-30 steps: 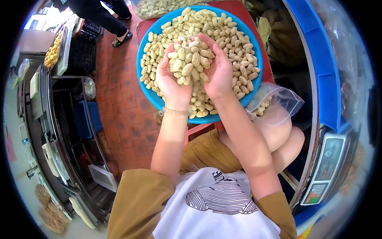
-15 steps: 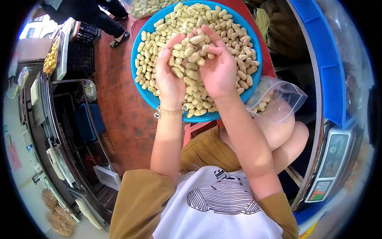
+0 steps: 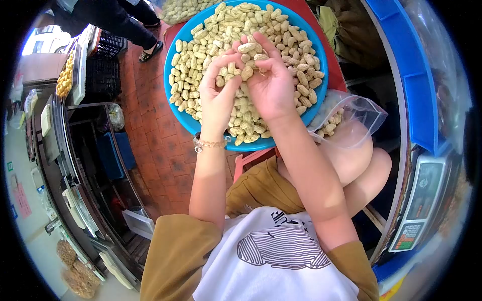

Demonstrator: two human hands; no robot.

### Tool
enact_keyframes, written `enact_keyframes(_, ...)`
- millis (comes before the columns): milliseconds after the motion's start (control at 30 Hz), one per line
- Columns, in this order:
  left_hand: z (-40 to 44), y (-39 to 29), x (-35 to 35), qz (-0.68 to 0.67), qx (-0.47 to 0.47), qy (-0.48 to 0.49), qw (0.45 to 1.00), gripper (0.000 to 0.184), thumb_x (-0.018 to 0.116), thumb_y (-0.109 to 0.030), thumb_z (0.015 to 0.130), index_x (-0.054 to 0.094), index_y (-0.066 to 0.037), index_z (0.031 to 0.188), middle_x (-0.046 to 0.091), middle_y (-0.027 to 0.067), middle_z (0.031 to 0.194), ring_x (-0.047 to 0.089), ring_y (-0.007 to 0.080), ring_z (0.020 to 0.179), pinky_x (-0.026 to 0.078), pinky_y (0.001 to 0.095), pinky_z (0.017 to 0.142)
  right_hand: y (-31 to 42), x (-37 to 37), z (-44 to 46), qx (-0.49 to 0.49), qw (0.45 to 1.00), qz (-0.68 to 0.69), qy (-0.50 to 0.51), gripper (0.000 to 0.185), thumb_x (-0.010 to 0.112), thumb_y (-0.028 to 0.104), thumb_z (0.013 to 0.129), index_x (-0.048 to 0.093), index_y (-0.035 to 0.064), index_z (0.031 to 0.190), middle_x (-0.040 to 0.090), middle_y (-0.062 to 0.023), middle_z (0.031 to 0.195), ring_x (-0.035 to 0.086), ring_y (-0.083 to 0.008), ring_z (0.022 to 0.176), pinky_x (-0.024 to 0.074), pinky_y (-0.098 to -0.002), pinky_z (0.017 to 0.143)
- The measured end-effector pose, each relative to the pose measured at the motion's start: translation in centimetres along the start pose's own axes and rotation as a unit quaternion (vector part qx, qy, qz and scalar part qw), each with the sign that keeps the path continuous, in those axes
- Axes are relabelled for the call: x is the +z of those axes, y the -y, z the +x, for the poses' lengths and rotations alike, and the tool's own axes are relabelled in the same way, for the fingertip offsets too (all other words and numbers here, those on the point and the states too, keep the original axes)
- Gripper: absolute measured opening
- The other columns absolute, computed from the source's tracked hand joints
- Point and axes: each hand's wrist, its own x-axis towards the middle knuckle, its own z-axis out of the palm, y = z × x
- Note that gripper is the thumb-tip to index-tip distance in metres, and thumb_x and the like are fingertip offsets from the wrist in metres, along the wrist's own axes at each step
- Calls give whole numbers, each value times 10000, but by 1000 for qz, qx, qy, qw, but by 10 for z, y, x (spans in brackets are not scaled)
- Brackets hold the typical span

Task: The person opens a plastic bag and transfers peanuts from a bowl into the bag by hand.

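Note:
A round blue basin point(image 3: 173, 106) full of unshelled peanuts point(image 3: 296, 45) sits on a red surface in front of me. Over its middle, my left hand point(image 3: 220, 93) has its fingers curled round a few peanuts, the thumb bent in toward them. Beside it, my right hand point(image 3: 271, 83) is cupped palm up, with several peanuts on its fingers. The two hands nearly touch at the fingertips. An open clear plastic bag point(image 3: 359, 118) with some peanuts inside rests on my leg, right of the basin.
Another bag of peanuts point(image 3: 186, 10) lies behind the basin. A person's legs point(image 3: 125, 25) stand at the upper left. Metal shelving with a blue bin point(image 3: 111, 155) runs down the left. On the right are a blue tray point(image 3: 419, 100) and a digital scale point(image 3: 420, 200).
The heap in my hands has shrunk as peanuts dropped between them into the basin. My left hand has turned and curled its fingers and thumb inward.

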Motion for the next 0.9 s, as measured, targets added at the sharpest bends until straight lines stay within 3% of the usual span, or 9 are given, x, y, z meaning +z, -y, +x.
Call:
enact_keyframes(100, 5, 4, -4, 166, 153, 33, 974, 346, 623, 35, 795, 676, -73, 1119, 557, 149, 1291, 559, 221, 1160, 463, 321, 928, 1, -1, 1, -4, 1000, -10, 13, 466, 386, 49, 878, 475, -29, 1328, 556, -198, 1243, 555, -282, 1143, 464, -379, 1028)
enact_keyframes(200, -3, -9, 5, 267, 167, -1, 949, 327, 668, -3, 789, 684, -104, 1100, 536, 179, 1293, 562, 284, 1163, 446, 332, 963, 5, -4, 2, 12, 999, 29, 21, 473, 365, 114, 924, 433, -38, 1366, 533, -240, 1304, 527, -343, 1225, 434, -434, 1073)
enact_keyframes(300, -8, -18, 10, 476, 292, -42, 829, 342, 724, -51, 784, 693, -113, 1119, 527, 136, 1305, 550, 230, 1160, 457, 310, 950, 8, -2, 1, 17, 999, 27, 14, 486, 348, 240, 972, 443, -32, 1364, 537, -244, 1305, 525, -347, 1226, 407, -450, 1079)
enact_keyframes(400, -11, -30, 20, 553, 323, -61, 765, 333, 764, -86, 763, 704, -104, 1090, 541, 135, 1272, 555, 255, 1123, 461, 340, 943, 10, -2, -1, 28, 1000, 4, 10, 539, 325, 347, 999, 452, -30, 1362, 533, -245, 1319, 515, -353, 1237, 385, -461, 1088)
enact_keyframes(500, -4, -13, 15, 345, 208, 10, 915, 393, 796, -114, 735, 689, -92, 1113, 562, 127, 1208, 555, 253, 1094, 458, 363, 934, 9, -1, 0, 35, 998, 42, 8, 564, 322, 384, 1005, 456, -32, 1361, 524, -240, 1337, 497, -363, 1254, 379, -455, 1090)
enact_keyframes(600, -7, -12, 18, 284, 150, -11, 947, 456, 790, -112, 729, 652, -70, 1162, 584, 110, 1099, 563, 256, 1063, 451, 373, 940, 13, 4, -2, 34, 996, 80, -3, 557, 337, 376, 1003, 462, -39, 1352, 521, -231, 1344, 481, -377, 1269, 383, -444, 1086)
enact_keyframes(700, -8, -9, 9, 431, 288, -65, 853, 441, 750, -109, 747, 593, -38, 1153, 560, 116, 1024, 550, 262, 991, 475, 377, 848, 15, 0, 1, 12, 995, 98, -26, 532, 353, 351, 998, 489, -48, 1322, 527, -225, 1334, 479, -384, 1273, 390, -438, 1078)
enact_keyframes(800, -13, -8, -9, 434, 207, -65, 874, 406, 738, -115, 746, 583, -39, 1114, 555, 102, 957, 543, 267, 943, 467, 388, 831, 15, -9, 8, -40, 997, 33, -61, 482, 370, 305, 989, 529, -50, 1274, 559, -206, 1291, 496, -354, 1258, 398, -421, 1068)
enact_keyframes(900, -19, -7, -26, 511, 164, -53, 842, 385, 749, -148, 739, 590, -43, 1074, 556, 86, 920, 539, 261, 924, 463, 385, 819, 15, -19, 14, -110, 985, -113, -71, 414, 390, 271, 981, 609, -32, 1161, 596, -154, 1215, 537, -265, 1168, 412, -364, 1018)
